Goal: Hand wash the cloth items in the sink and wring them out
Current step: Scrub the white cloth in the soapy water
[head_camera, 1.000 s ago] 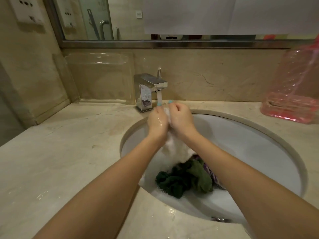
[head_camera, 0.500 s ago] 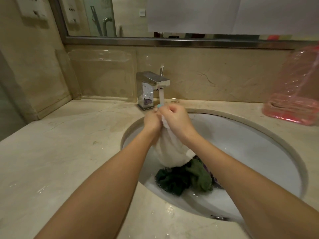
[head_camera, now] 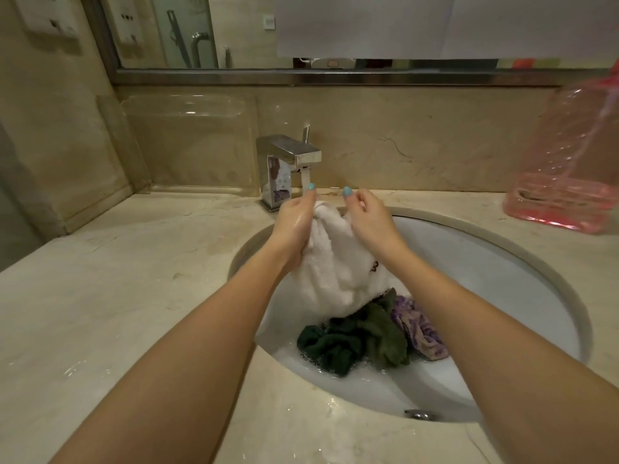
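A bathroom with a beige marble counter (head_camera: 100,313), smooth and wet in places, and a mirror (head_camera: 234,28) above the wall panel. In the counter sits an oval white sink (head_camera: 485,279). A square chrome faucet (head_camera: 288,155) stands behind it, and water runs from it.

The left hand (head_camera: 294,226) and the right hand (head_camera: 368,219) both grip the bunched top of a soft white cloth (head_camera: 335,269), just under the water; the cloth hangs down between them into the basin. Below it lie a crumpled dark green cloth (head_camera: 355,339) and a purple patterned cloth (head_camera: 418,326), touching each other. A pink transparent plastic bottle (head_camera: 569,162) stands at the right.
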